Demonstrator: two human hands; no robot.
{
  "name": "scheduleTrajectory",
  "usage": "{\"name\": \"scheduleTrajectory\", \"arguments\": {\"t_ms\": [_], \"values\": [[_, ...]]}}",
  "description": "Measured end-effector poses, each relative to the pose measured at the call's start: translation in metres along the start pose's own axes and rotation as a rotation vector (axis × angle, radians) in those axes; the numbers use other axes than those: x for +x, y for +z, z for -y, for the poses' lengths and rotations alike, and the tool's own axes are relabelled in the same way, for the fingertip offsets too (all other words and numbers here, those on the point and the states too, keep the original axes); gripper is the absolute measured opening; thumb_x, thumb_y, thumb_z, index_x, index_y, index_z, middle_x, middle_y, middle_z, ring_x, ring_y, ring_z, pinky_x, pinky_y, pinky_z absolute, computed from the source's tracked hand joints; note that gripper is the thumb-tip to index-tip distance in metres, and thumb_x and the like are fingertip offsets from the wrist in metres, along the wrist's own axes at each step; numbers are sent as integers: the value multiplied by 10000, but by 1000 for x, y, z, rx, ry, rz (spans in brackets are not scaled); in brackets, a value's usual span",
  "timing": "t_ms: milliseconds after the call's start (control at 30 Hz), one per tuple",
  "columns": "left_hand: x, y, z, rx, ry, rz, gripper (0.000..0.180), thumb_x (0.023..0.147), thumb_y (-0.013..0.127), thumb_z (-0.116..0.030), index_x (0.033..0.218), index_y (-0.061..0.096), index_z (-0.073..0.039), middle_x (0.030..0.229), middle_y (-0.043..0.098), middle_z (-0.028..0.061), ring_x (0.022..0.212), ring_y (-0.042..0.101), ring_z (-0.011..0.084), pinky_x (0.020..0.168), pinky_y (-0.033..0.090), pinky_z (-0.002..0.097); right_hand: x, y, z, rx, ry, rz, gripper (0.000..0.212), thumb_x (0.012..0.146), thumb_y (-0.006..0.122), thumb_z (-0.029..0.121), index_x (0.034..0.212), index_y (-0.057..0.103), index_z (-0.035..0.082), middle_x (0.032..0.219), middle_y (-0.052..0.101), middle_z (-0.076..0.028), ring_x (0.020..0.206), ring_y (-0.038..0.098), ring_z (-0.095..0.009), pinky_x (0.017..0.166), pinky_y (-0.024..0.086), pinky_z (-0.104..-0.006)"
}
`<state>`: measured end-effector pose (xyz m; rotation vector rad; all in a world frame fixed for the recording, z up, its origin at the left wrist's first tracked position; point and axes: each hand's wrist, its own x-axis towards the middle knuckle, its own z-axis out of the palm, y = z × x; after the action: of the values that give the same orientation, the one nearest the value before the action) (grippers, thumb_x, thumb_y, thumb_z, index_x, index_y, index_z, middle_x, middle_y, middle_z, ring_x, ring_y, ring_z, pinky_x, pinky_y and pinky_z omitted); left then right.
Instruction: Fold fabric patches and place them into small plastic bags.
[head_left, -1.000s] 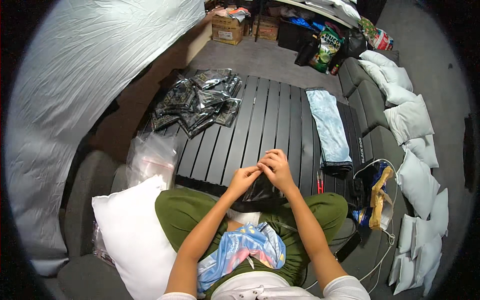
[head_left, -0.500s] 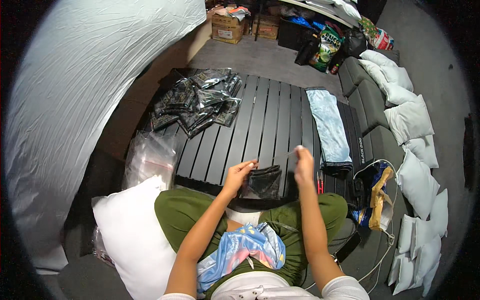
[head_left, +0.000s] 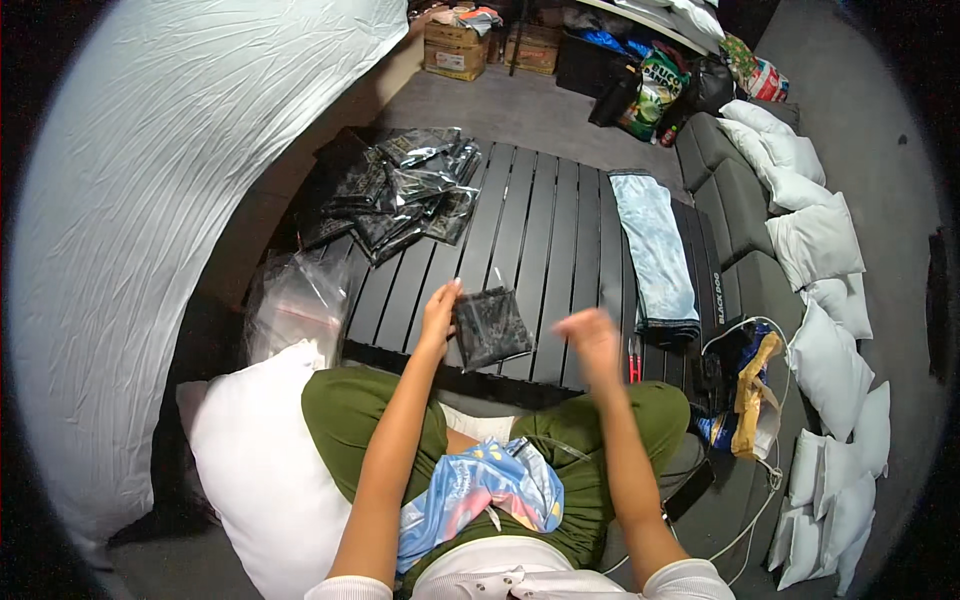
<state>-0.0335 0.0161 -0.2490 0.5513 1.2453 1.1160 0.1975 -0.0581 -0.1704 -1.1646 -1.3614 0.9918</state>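
Observation:
My left hand (head_left: 438,318) pinches the left edge of a clear plastic packet (head_left: 494,328) with folded black cloth inside. The packet is tilted over the near edge of the black slatted table. To its right, apart from it, my right hand (head_left: 594,348) is smeared by motion, with the thumb side toward the packet; whether anything is in its fingers does not show. Farther off on the table's left side lies a pile of similar black packets (head_left: 405,190). Loose clear plastic bags (head_left: 298,305) lie beyond my left knee.
A folded light blue cloth (head_left: 652,245) and red-handled scissors (head_left: 635,362) lie on the right of the slatted table (head_left: 545,220). A white pillow (head_left: 270,470) is at my left. Blue patterned cloth (head_left: 490,485) covers my lap. White cushions (head_left: 830,350) line the grey sofa; a white cable loops nearby.
The packet has moved left and slightly away from me in my left hand, and now looks flatter and turned. My right hand has come down, away from the packet's top edge.

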Motion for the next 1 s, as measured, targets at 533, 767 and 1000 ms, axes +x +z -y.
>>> {"name": "scheduleTrajectory", "arguments": {"t_ms": [533, 767, 1000], "values": [[2, -6, 9, -186, 16, 258, 480, 741, 645, -64, 1182, 457, -41, 922, 579, 43, 762, 545, 114, 653, 437, 217, -49, 56, -113, -739, 242, 977, 480, 789, 510, 294, 1159, 472, -9, 1040, 556, -229, 968, 529, -371, 844, 416, -400], [-15, 4, -2, -111, 75, 310, 378, 763, 622, -61, 1128, 522, -46, 929, 589, 36, 786, 561, 98, 626, 452, 203, -38, 53, -117, -835, 389, 1017, 389, 817, 495, 296, 1087, 540, 20, 977, 592, -181, 906, 554, -357, 804, 430, -368], [-33, 9, -17, -137, 117, 341, 389, 780, 618, -104, 1151, 510, -59, 925, 571, 3, 500, 432, -5, 364, 294, 132, -35, 39, -74, -570, 197, 1132, 377, 800, 527, 211, 1134, 518, 37, 1129, 529, -167, 1017, 512, -297, 880, 391, -358]]}}
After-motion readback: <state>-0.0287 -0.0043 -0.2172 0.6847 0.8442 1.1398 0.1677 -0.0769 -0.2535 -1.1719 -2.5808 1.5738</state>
